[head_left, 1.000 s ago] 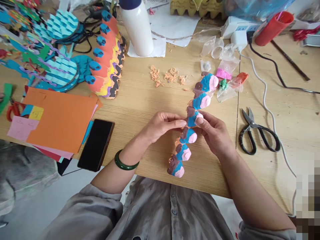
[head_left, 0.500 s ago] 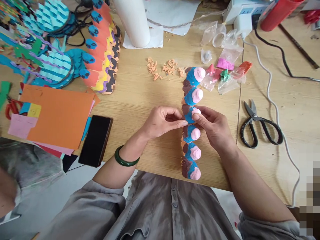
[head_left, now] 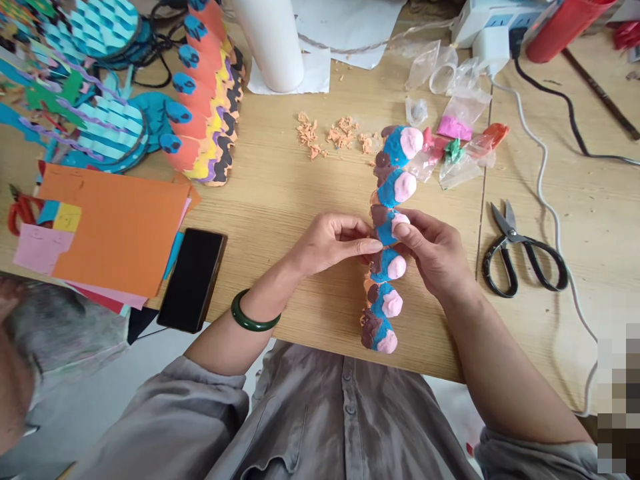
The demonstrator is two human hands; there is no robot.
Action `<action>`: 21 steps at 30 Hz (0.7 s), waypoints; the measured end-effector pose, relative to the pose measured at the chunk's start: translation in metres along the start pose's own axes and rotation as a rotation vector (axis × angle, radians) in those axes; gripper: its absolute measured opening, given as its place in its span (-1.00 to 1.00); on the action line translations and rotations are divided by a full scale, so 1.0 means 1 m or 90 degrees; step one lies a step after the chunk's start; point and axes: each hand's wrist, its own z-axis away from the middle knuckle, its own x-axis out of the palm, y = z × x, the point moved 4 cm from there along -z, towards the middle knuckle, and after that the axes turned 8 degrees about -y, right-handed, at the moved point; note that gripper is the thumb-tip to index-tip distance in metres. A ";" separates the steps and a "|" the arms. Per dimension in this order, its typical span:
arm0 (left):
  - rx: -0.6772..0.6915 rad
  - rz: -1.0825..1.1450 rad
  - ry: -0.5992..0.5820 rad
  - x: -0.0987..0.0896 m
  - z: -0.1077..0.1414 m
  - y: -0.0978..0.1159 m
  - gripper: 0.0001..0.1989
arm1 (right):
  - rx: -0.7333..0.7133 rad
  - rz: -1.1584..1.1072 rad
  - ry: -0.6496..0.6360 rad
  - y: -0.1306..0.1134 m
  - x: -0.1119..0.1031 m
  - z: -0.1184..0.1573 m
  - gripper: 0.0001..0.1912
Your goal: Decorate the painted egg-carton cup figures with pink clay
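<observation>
Both of the person's hands are closed on the same spot at the middle of the work. The left hand (head_left: pixel 333 245) presses its fingertips (head_left: pixel 369 246) against one side of a strip of egg-carton cups (head_left: pixel 385 265) coated in blue, brown and pink modelling clay. The right hand (head_left: pixel 434 255) pinches that same cup from the other side, its thumb on the pink clay cap. The strip lies lengthwise on the wooden table (head_left: pixel 295 200), running away from the grip at both ends, with two cups beyond it and three nearer the person. Just past the grip are orange clay crumbs (head_left: pixel 325 137) and small plastic bags of pink, green and orange clay (head_left: pixel 457 137). To the right of the grip sit black-handled scissors (head_left: pixel 520 257). To its left lie a black phone (head_left: pixel 191 280) and a stack of orange card (head_left: pixel 113 227), and a green bangle (head_left: pixel 249 320) circles the left wrist.
</observation>
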 end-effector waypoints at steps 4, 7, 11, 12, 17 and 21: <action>0.035 -0.061 -0.001 0.003 0.001 0.003 -0.75 | -0.011 0.015 -0.002 0.003 -0.001 -0.001 -0.50; 0.070 -0.140 0.016 0.004 0.004 0.008 -0.78 | -0.001 0.007 -0.016 0.005 -0.002 -0.002 -0.50; 0.078 -0.173 0.015 0.005 0.006 0.010 -0.77 | 0.019 -0.014 -0.020 0.005 -0.002 -0.002 -0.52; 0.077 -0.167 0.010 0.005 0.006 0.009 -0.77 | 0.024 -0.022 -0.021 0.004 -0.002 -0.002 -0.54; 0.056 -0.118 0.004 0.003 0.006 0.008 -0.74 | 0.028 -0.033 -0.016 0.002 -0.002 -0.002 -0.54; 0.021 -0.048 -0.031 0.004 0.004 0.007 -0.66 | 0.028 -0.036 -0.011 0.002 -0.003 -0.003 -0.52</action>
